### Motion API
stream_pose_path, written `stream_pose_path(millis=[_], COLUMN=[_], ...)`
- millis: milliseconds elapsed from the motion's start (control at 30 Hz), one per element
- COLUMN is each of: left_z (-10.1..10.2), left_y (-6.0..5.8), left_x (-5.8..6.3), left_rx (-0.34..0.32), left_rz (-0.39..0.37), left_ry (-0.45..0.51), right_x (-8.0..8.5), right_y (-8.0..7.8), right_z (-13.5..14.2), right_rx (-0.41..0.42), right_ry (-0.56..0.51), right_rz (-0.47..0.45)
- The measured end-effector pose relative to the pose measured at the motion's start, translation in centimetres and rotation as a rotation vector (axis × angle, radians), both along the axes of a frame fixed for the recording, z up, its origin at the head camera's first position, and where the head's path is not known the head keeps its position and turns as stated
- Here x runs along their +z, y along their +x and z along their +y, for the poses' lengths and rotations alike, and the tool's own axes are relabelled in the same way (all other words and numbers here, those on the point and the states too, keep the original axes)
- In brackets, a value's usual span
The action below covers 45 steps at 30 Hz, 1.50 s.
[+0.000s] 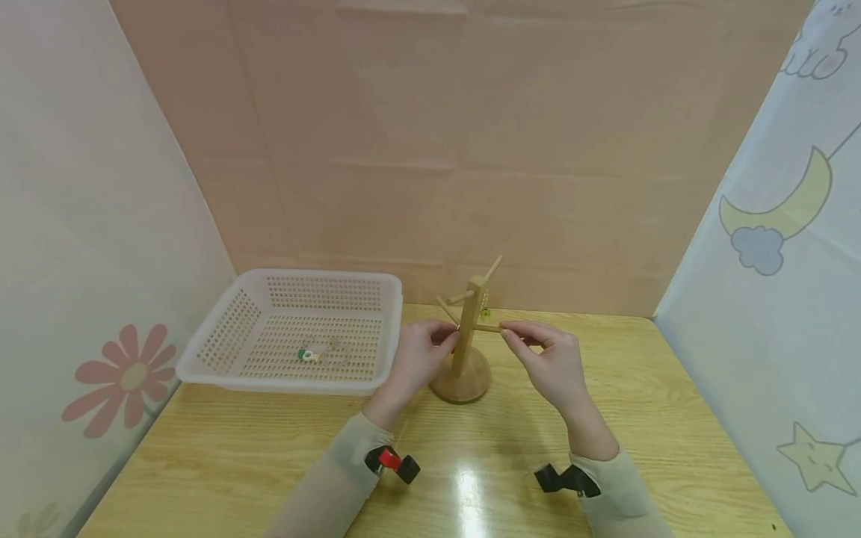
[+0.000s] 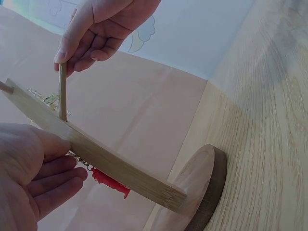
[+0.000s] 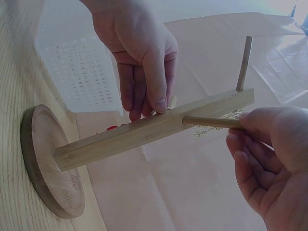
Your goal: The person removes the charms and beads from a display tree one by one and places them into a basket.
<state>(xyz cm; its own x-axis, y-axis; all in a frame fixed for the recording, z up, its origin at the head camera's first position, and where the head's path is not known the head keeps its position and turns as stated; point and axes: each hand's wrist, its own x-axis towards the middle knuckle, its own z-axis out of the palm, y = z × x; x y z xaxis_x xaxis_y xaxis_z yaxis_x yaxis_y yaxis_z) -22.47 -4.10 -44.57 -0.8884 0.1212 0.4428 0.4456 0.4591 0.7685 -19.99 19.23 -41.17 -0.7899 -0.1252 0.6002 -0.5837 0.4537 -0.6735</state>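
A wooden peg stand (image 1: pixel 467 336) with a round base (image 1: pixel 464 385) stands upright on the table. My right hand (image 1: pixel 554 359) pinches the end of its right peg (image 1: pixel 486 327) between thumb and forefinger. On the other side, my left hand (image 1: pixel 420 350) has thumb and forefinger together against the post, pinching the metal ring end of a red keychain (image 2: pixel 110 182). The keychain's chain (image 2: pixel 84 162) runs from those fingertips, and the red part hangs behind the post. A gold beaded chain with a green piece (image 2: pixel 50 99) hangs behind the stand's upper part.
A white perforated basket (image 1: pixel 289 387) sits left of the stand. Inside lie small trinkets, among them a green and white one (image 1: pixel 307 356). More pegs, such as the upper one (image 1: pixel 494 267), stick out from the post. A pinkish-brown sheet (image 1: pixel 417 149) hangs behind the table.
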Motion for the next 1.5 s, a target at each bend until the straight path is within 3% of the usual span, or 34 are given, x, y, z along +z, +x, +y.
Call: stream_pose_path(millis=[967,1500], left_z=[-0.13,-0.57], left_y=[0.23,0.04], left_x=[0.61,0.7], left_rx=[0.043,0.035], left_rz=[0.026,0.02], left_ry=[-0.024,0.035], right_x=[-0.53,-0.35], right_y=[-0.45,-0.37], right_z=[0.25,0.28], right_rx=[-0.001,0.001], right_ry=[-0.005,-0.003], right_rz=[0.013,-0.005])
